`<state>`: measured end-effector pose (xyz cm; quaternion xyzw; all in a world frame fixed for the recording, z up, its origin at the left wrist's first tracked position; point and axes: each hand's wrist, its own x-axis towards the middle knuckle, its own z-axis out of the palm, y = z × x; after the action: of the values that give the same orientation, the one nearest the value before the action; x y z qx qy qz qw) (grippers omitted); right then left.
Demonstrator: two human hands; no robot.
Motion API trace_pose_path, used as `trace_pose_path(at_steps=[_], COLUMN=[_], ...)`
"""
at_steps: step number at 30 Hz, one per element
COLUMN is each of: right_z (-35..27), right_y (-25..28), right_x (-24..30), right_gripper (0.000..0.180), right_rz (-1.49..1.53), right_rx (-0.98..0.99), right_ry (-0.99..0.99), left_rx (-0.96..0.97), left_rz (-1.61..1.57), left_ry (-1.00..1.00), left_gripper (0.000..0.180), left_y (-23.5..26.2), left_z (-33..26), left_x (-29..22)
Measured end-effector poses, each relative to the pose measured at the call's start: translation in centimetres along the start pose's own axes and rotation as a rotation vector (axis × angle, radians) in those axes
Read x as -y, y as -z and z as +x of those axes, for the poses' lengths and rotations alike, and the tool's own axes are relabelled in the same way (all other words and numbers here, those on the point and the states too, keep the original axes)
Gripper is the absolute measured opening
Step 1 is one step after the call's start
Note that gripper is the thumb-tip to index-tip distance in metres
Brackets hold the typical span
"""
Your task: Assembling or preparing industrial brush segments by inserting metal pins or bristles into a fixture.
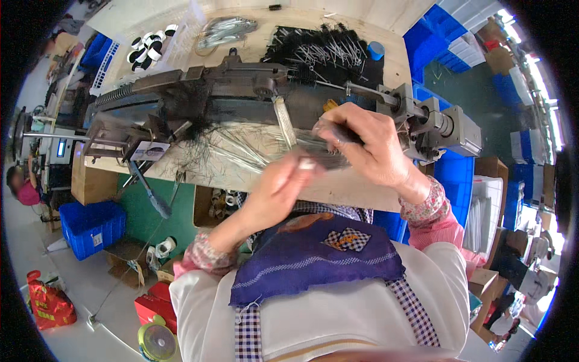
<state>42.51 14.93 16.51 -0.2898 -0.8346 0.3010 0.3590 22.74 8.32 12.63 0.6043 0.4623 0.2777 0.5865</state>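
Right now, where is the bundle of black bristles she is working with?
In the head view, the bundle of black bristles sits right of centre, gripped by both hands over the workbench.

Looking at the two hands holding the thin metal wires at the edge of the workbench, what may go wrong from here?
1. The right hand and left hand grip a bundle of thin wires; the loose ends fan out and might prick the fingers or slip free.
2. The hands work close to the metal machine, so a finger could get caught.
3. Stray black bristles may tangle with the wires.
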Motion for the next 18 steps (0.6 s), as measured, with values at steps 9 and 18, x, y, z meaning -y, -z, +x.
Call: trace_pose_path(at_steps=[9, 18], right_z=[1.5, 2.3], right_y=[1.5, 1.2], right_x=[-5.9, -5.5], right_gripper=[0.018, 0.009], right_rz=[-0.635, -0.746], right_rx=[-0.023, 0.114], right_ry=[-0.059, -0.029], left_rx=[-0.336, 0.076], left_rz=[-0.618, -1.963], left_ry=[0.030, -0.358], left_gripper=[0.024, 0.018], left_y=[-2.4, 7.9], left_z=[3.8, 0.3], left_x=[2.0, -0.8])
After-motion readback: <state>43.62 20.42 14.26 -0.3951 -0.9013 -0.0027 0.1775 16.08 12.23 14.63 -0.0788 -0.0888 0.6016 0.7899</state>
